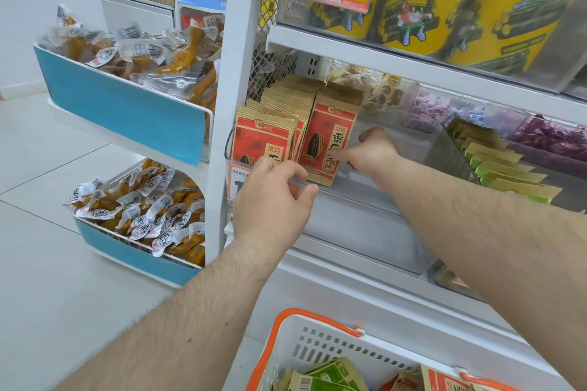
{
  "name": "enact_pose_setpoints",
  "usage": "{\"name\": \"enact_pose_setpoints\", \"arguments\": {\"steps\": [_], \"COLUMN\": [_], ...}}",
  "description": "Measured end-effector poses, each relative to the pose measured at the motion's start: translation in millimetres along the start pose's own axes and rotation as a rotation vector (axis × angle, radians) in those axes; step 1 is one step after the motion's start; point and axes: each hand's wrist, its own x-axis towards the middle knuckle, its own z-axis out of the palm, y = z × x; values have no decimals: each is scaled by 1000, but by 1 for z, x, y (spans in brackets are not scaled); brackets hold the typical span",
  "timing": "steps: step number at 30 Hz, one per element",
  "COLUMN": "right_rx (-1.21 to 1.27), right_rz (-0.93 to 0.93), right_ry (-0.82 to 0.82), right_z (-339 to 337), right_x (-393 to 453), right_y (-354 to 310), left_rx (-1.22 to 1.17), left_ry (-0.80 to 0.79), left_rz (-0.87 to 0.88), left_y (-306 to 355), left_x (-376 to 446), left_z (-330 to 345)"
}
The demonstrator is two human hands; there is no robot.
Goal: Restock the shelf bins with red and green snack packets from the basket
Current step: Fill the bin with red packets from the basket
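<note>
Red snack packets (265,141) stand upright in rows at the left end of the clear shelf bin (365,197), green packets (505,168) at its right end. Left hand (273,197) curls over the bin's front edge; right hand (371,151) pinches the front red packet (327,143). Below, a white basket (317,346) with orange handles holds more packets.
</note>
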Motion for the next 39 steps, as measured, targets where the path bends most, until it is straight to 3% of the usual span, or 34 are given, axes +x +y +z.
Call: {"name": "enact_pose_setpoints", "arguments": {"steps": [3, 5, 9, 12, 15, 18, 21, 24, 26, 28, 32, 35, 39], "right_rx": [-84, -84, -15, 74, 84, -10, -226, -243, -61, 20, -159, -92, -193], "right_rz": [-42, -207, -614, -696, -510, -186, 74, 457, 667, 747, 747, 793, 689], "right_ry": [105, 253, 499, 559, 366, -4, -380, -593, -666, -697, -657, -541, -554], "right_z": [-11, -17, -25, -20, 1, 29, 64, 104, 127, 149, 173, 181, 185], "right_x": [-20, -39, -99, -145, -183, -216, -238, -256, -269, -277, -283, -288, -292], "right_y": [0, 8, 42, 81, 131, 178, 213, 228, 232, 238, 244, 250, 254], "left_rx": [5, 13, 155, 290, 411, 489, 551, 528, 527, 545, 575, 576, 565], "left_ry": [-11, -101, -542, -877, -1113, -1264, -1295, -1301, -1316, -1325, -1325, -1328, -1324], "left_rz": [85, 141, 144, 160, 158, 118, 96, 75, 62, 47, 34, 25, 27], "left_y": [7, 13, 19, 21, 22, 20, 18, 21, 22, 21, 16, 15, 14], "left_x": [-5, -11, -26, -45, -64, -76, -84, -92, -96, -99, -99, -99, -98], "left_z": [2, 4, 10, 14, 18, 22, 23, 20, 19, 16, 9, 6, 6]}}
